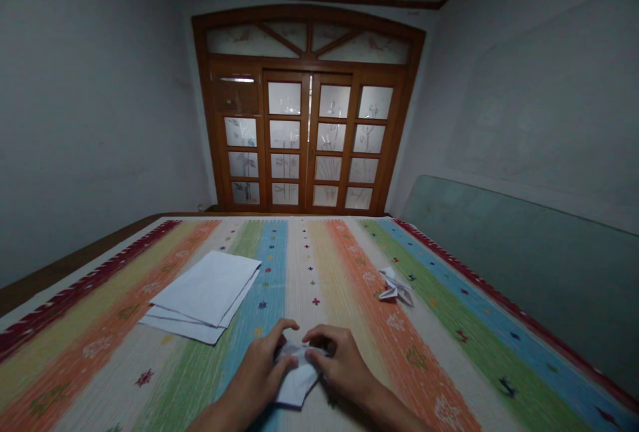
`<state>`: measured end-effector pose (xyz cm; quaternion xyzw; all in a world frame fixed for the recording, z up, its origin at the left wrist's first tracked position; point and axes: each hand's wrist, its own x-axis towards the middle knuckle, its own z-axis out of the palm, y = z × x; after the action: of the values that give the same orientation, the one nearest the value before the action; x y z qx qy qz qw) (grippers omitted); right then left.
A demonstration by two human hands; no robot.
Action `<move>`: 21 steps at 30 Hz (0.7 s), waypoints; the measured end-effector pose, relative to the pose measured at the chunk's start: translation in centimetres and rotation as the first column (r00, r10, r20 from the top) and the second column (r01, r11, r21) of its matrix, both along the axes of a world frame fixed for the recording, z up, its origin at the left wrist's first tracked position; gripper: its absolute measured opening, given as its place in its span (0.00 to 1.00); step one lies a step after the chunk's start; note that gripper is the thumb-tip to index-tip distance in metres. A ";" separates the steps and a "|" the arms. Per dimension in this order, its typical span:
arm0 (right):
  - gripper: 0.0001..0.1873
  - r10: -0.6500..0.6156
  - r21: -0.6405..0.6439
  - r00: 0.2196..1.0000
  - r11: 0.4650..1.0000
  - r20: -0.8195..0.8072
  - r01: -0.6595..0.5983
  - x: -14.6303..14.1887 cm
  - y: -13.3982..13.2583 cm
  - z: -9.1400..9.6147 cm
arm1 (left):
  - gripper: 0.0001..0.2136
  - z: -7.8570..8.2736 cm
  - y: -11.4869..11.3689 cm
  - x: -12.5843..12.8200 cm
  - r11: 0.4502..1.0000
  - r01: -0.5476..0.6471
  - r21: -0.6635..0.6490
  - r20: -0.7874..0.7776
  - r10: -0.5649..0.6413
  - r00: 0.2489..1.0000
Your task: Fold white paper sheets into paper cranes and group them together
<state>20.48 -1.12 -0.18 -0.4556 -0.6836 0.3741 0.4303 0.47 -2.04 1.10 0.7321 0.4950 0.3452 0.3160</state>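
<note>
A small folded white paper (297,382) is held low in front of me, just above or on the striped cloth. My left hand (262,362) grips its left side, with the thumb on top and the fingers curled round the far edge. My right hand (342,359) pinches its upper right side, the thumb on the paper and the index finger bent over the back. Both hands are closed on the same piece. Its underside and the fingertips beneath it are hidden.
Several white paper sheets (204,289) lie in a loose stack to the left. A finished-looking folded paper figure (396,287) sits to the right. A striped cloth (304,259) covers the table. Beyond are wooden glazed doors (307,142); a pale green panel (524,252) stands along the right.
</note>
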 end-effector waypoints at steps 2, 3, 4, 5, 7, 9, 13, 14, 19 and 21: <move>0.11 -0.007 0.011 0.999 1.000 0.044 0.007 0.0 0.0 -0.2 | 0.18 -0.3 0.4 -0.1 1.000 0.012 0.001 -0.006 -0.012 1.000; 0.11 -0.013 0.013 0.998 1.000 0.062 0.012 0.1 0.0 -0.3 | 0.19 -0.4 0.6 -0.2 1.000 0.019 0.002 -0.008 -0.019 1.000; 0.11 -0.018 0.015 0.997 1.000 0.082 0.017 0.2 0.1 -0.4 | 0.19 -0.4 0.8 -0.3 1.000 0.026 0.002 -0.011 -0.026 1.000; 0.12 -0.023 0.018 0.995 1.000 0.102 0.021 0.3 0.1 -0.5 | 0.18 -0.4 0.9 -0.4 0.999 0.033 0.002 -0.015 -0.033 0.999; 0.12 -0.029 0.038 0.988 0.999 0.151 0.024 0.4 0.2 -0.7 | 0.15 -0.4 1.2 -0.6 0.999 0.045 0.012 -0.029 -0.044 0.999; 0.14 -0.027 0.077 0.976 0.997 0.215 0.010 0.6 0.2 -0.8 | 0.12 -0.3 1.3 -0.8 0.998 0.049 0.048 -0.048 -0.047 0.998; 0.18 -0.015 0.115 0.945 0.993 0.325 -0.024 0.6 0.0 -0.7 | 0.12 -0.2 1.6 -1.1 0.996 0.042 0.084 -0.068 -0.037 0.997; 0.18 -0.015 0.112 0.941 0.993 0.337 -0.024 0.5 -0.1 -0.6 | 0.12 -0.2 1.7 -1.2 0.996 0.037 0.079 -0.074 -0.031 0.997; 0.15 -0.024 0.074 0.947 0.997 0.322 0.000 0.4 -0.3 0.1 | 0.15 -0.9 2.1 -1.6 0.998 0.027 0.048 -0.087 -0.023 0.996; 0.14 -0.027 0.072 0.950 0.997 0.311 0.005 0.4 -0.3 0.2 | 0.18 -1.0 2.1 -1.7 0.999 0.035 0.035 -0.064 -0.033 0.997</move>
<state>20.83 -1.38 0.04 -0.4991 -0.7519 0.2698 0.3357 -1.18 0.08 0.08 0.7567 0.4859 0.3250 0.2926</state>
